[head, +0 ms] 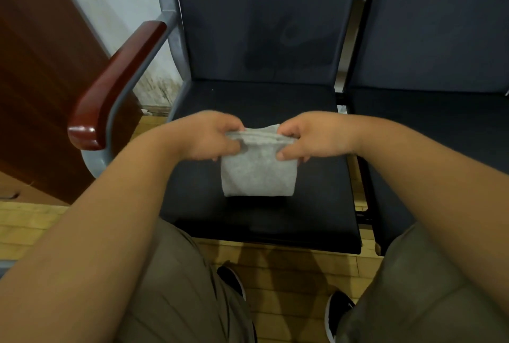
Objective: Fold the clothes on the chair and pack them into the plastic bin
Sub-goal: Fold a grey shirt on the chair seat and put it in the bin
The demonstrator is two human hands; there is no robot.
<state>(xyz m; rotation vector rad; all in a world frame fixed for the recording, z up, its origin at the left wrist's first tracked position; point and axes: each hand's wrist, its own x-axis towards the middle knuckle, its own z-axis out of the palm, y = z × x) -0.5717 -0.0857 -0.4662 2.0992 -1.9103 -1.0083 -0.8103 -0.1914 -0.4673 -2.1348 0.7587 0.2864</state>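
The plastic bin is out of frame. A small light-grey folded knit garment [258, 170] hangs above the dark padded chair seat [311, 185], folded edge downward, its top edge running left-right, pinched by left hand [209, 136] and right hand [314, 136]; fingertips partly hidden behind cloth.

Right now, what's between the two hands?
Head view: only the top edge of the folded grey fabric piece, pinched by the left hand and right hand above the dark padded chair seat.

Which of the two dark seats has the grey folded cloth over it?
The left seat, the one beside the wooden armrest. The grey cloth hangs over it, pinched at its top edge by left hand and right hand. The right seat carries nothing visible.
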